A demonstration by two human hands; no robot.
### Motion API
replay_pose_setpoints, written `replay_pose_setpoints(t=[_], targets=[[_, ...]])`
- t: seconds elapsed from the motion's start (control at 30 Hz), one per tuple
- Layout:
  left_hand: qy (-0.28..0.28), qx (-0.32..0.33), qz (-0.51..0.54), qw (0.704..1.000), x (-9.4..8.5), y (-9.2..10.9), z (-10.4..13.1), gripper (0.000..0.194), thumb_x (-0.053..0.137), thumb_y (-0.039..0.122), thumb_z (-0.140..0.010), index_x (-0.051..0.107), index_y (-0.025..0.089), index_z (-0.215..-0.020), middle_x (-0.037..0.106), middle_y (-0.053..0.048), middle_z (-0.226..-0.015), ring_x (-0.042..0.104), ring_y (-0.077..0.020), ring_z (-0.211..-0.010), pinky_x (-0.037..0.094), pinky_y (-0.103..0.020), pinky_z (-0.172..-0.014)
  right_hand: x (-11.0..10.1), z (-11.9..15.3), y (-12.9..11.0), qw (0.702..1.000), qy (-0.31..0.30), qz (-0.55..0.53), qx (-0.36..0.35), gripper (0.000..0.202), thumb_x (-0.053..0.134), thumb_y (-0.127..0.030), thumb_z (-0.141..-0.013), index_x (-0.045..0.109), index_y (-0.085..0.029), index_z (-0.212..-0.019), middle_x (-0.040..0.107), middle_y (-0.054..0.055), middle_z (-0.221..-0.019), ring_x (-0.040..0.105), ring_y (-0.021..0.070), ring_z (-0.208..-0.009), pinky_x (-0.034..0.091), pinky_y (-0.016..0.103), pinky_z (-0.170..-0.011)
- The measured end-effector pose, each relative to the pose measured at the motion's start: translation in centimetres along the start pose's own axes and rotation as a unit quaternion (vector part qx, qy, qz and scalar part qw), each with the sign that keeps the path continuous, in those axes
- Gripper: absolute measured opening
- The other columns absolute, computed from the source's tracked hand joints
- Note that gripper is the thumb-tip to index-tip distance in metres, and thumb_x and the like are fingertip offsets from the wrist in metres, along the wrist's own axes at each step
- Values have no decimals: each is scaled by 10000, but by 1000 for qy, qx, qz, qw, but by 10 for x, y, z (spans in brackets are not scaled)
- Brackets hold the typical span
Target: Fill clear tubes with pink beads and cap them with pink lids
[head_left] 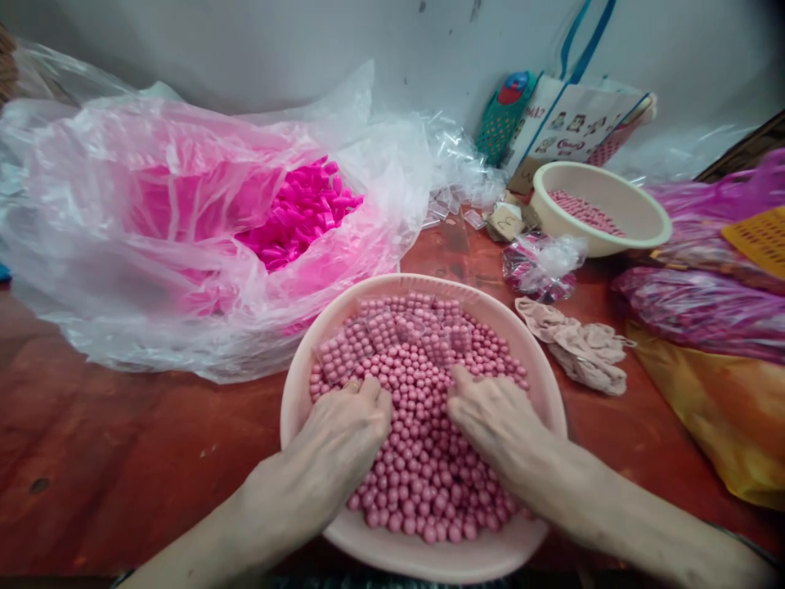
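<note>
A pale pink basin (300, 360) holds many round pink beads (423, 393). Several small clear boxes (383, 330) packed with the same beads lie on top along its far side. My left hand (343, 421) is inside the basin at the left, knuckles up and fingers curled down just in front of the boxes. Opposite it, my right hand (491, 417) rests over the beads with its fingers bent under. The fingertips of both hands are hidden, so what they grip cannot be made out.
A large clear plastic bag (91, 270) with bright pink pieces (307, 209) lies left. Beyond are loose clear boxes (445, 200) and a cream bowl (613, 184) of beads. A crumpled beige cloth (580, 348) and purple bags (705, 315) lie right, on a red-brown table (159, 442).
</note>
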State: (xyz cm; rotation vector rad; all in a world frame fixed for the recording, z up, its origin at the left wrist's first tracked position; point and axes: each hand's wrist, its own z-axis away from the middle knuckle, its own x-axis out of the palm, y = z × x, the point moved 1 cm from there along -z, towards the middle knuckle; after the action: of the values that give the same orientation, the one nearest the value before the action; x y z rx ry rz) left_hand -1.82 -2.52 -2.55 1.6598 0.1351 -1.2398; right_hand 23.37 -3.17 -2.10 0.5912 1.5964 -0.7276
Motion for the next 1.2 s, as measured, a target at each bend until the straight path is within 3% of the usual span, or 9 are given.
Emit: replay_pose_setpoints(t=[0.07, 0.13, 0.23, 0.4, 0.6, 0.83, 0.93, 1.03, 1.2], targets=[[-10, 24, 34, 999, 5, -1, -1, 488, 359, 45, -858, 466, 235, -1294, 537, -57, -1339, 482, -236, -1248, 484, -322, -933, 7, 0, -10, 998, 37, -18, -41, 432, 331, 32, -755, 565, -116, -1085, 595, 194, -1128, 529, 305, -1045, 443, 442, -826], [-14, 36, 57, 998, 8, -4, -3, 478, 367, 67, -868, 460, 254, -1298, 495, -44, -1385, 469, -229, -1260, 475, -328, -941, 14, -2, -16, 993, 58, -94, -34, 456, 279, 39, -787, 534, -130, -1125, 585, 159, -1150, 508, 254, -1085, 440, 398, -866], [-3, 20, 61, 998, 7, -4, -7, 411, 387, 93, -865, 538, 252, -1212, 579, -46, -1294, 534, -222, -1191, 472, -333, -945, 23, -9, -13, 973, 51, -222, 35, 346, 331, -23, -816, 543, -131, -1066, 594, 121, -1016, 535, 218, -934, 454, 365, -808], [29, -10, 59, 998, -10, 9, -10, 297, 393, 221, -901, 604, 260, -1106, 650, -43, -1160, 581, -236, -1123, 468, -364, -953, 15, -30, -4, 947, 35, -302, 107, 116, 528, -62, -797, 559, -168, -832, 572, 17, -827, 524, 154, -760, 424, 276, -690], [22, -21, 77, 997, -15, 11, -6, 337, 535, 257, -877, 526, 281, -1213, 619, -27, -1212, 565, -199, -1141, 435, -323, -1008, -4, -41, -4, 848, 50, -496, 181, 79, 689, -196, -780, 616, -174, -759, 602, -32, -719, 547, 126, -697, 406, 236, -655], [83, 8, 80, 993, -5, 6, -6, 559, 635, 323, -821, 405, 288, -1329, 544, -57, -1298, 486, -244, -1224, 343, -421, -1075, -3, -38, -13, 789, 42, -562, 245, 143, 721, -264, -746, 620, -179, -800, 609, -37, -743, 566, 131, -704, 441, 237, -647], [71, -30, 128, 989, -8, 11, -16, 472, 650, 301, -805, 491, 280, -1250, 593, -45, -1218, 528, -244, -1155, 390, -404, -1025, -8, -41, -23, 796, 47, -555, 238, 209, 706, -220, -762, 616, -205, -950, 646, -30, -845, 594, 137, -779, 456, 240, -691], [15, -94, 214, 972, -16, 17, -28, 253, 653, 252, -796, 618, 234, -1046, 668, -7, -982, 609, -213, -945, 475, -327, -865, -11, -42, -28, 818, 59, -531, 211, 247, 665, -198, -800, 590, -234, -1032, 649, -39, -827, 613, 128, -757, 466, 230, -665], [-6, -143, 334, 932, -23, 19, -35, 50, 644, 174, -781, 635, 182, -830, 609, 41, -765, 566, -135, -760, 453, -236, -708, -11, -41, -27, 850, 99, -493, 158, 279, 630, -179, -833, 594, -254, -1100, 689, -37, -832, 652, 117, -741, 498, 219, -685]])
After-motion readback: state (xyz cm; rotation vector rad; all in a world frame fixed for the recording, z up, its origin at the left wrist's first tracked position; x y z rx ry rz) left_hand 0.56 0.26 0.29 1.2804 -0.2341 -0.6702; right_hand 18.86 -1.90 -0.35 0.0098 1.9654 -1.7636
